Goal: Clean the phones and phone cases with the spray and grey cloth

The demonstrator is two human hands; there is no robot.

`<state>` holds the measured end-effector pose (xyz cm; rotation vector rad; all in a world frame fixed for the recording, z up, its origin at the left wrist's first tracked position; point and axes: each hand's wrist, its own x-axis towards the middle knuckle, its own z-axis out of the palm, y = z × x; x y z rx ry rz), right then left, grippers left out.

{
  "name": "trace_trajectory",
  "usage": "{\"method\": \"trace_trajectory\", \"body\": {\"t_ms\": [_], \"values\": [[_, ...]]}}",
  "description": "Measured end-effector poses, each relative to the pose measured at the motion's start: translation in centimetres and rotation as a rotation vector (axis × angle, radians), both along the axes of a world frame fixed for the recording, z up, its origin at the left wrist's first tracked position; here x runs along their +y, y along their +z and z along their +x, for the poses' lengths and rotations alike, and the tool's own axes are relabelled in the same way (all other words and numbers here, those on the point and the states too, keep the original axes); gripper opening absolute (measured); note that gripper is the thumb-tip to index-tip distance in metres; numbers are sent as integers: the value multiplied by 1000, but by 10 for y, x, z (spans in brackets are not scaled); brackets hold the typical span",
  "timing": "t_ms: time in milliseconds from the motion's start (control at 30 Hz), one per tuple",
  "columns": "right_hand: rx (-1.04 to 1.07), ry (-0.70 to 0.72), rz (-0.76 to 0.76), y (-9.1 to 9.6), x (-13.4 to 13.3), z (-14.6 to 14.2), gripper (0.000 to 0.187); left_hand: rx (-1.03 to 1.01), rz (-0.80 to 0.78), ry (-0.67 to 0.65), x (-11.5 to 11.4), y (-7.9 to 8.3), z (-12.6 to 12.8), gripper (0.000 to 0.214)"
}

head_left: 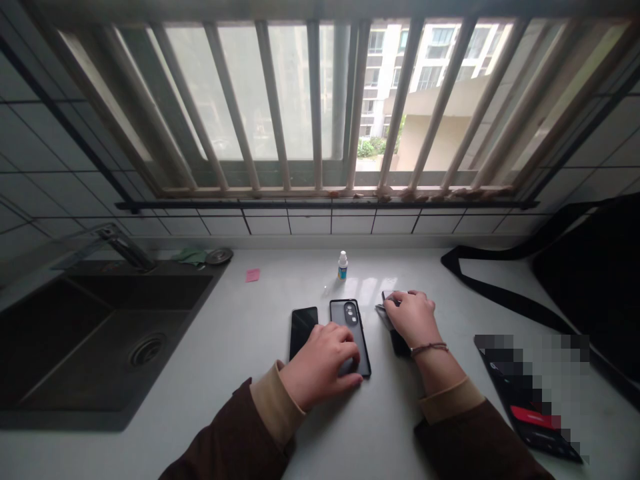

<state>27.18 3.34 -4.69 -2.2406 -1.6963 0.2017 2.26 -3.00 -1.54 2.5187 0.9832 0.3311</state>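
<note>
My left hand (323, 363) rests with curled fingers on the lower end of a dark phone case (349, 320) that lies camera-cutout up on the white counter (240, 333). A black phone (303, 327) lies screen up just left of the case. My right hand (411, 317) is closed over a small pale cloth or wipe (383, 312) and a dark flat object (397, 343) to the right of the case; its fingers are bent around them. A small white bottle with a blue label (343, 265) stands behind the case.
A dark sink (100, 333) with a tap (125, 245) fills the left. A pink note (253, 275) lies near it. A black bag with a strap (590, 267) sits at the right, and a dark package (530, 407) lies near the front right. Barred window behind.
</note>
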Motion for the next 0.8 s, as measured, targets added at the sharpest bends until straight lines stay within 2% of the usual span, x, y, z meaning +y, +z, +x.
{"method": "trace_trajectory", "body": {"t_ms": [467, 533, 667, 733, 800], "values": [[287, 12, 94, 4, 0, 8, 30, -3, 12, 8, -2, 0, 2, 24], [344, 11, 112, 5, 0, 8, 30, -42, 12, 12, -2, 1, 2, 29], [423, 43, 188, 15, -2, 6, 31, -329, 24, 83, -4, 9, 5, 55], [489, 82, 269, 21, -7, 1, 30, -506, -1, 180, -3, 12, 6, 52], [641, 146, 355, 27, -13, -8, 28, -672, -137, 292, -1, 11, 7, 47]]}}
